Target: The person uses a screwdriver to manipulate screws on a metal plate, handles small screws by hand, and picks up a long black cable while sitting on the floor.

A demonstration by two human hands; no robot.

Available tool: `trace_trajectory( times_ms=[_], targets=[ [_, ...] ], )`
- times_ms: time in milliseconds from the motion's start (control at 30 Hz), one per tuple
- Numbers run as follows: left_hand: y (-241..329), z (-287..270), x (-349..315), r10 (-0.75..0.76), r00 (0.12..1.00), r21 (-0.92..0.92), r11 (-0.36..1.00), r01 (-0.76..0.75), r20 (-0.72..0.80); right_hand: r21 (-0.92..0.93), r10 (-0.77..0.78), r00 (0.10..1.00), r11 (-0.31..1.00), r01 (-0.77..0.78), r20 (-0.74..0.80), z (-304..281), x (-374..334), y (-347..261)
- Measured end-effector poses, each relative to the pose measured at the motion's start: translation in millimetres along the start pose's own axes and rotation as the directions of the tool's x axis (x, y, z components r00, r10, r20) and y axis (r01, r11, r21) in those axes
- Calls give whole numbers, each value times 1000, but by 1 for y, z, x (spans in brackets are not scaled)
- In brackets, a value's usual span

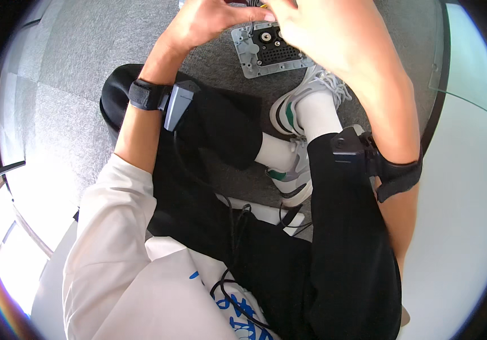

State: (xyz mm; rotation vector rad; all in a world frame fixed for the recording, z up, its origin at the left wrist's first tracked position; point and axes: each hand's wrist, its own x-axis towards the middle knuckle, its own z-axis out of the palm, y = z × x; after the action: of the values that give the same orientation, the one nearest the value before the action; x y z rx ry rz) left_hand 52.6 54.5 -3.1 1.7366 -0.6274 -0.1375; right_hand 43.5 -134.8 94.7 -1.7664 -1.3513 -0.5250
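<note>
At the top edge of the head view, my left hand (212, 21) and my right hand (311, 28) meet, thumb tips close together. Both are closed in a pinch, but their other fingers are cut off or hidden. A thin yellow wire (264, 6) shows between them, along with some dark strands; which hand grips what is hidden. Just below lies a grey metal housing (249, 56) with a black block, round metal fittings and screws in it. My right hand overlaps its upper right corner. A dark lead runs from the housing toward my fingers.
Grey carpet (209, 68) lies under the housing. My crossed shoes (286, 116) sit right below it, between my black-trousered legs (345, 238). Strapped wrist devices (181, 105) are on both forearms, one trailing a cable. A white surface with a glass panel (470, 62) stands at right.
</note>
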Motion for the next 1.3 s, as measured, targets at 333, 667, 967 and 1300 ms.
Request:
trace_trajectory(
  times_ms=[333,667,967,1300],
  targets=[
    [-10,9,-6,136,991,100,986,-134,-11,-510,633,773,679,-528,42,-4,17,-28],
    [1,0,-15,189,982,145,972,-186,-7,-579,806,572,541,-609,152,3,30,-34],
    [-23,3,-9,-29,999,-281,960,17,-36,-427,177,973,876,-224,-147,15,1,-23],
    [-1,14,-10,23,999,-91,996,-26,-36,-391,683,730,678,-623,20,-2,9,-23]
  ],
)
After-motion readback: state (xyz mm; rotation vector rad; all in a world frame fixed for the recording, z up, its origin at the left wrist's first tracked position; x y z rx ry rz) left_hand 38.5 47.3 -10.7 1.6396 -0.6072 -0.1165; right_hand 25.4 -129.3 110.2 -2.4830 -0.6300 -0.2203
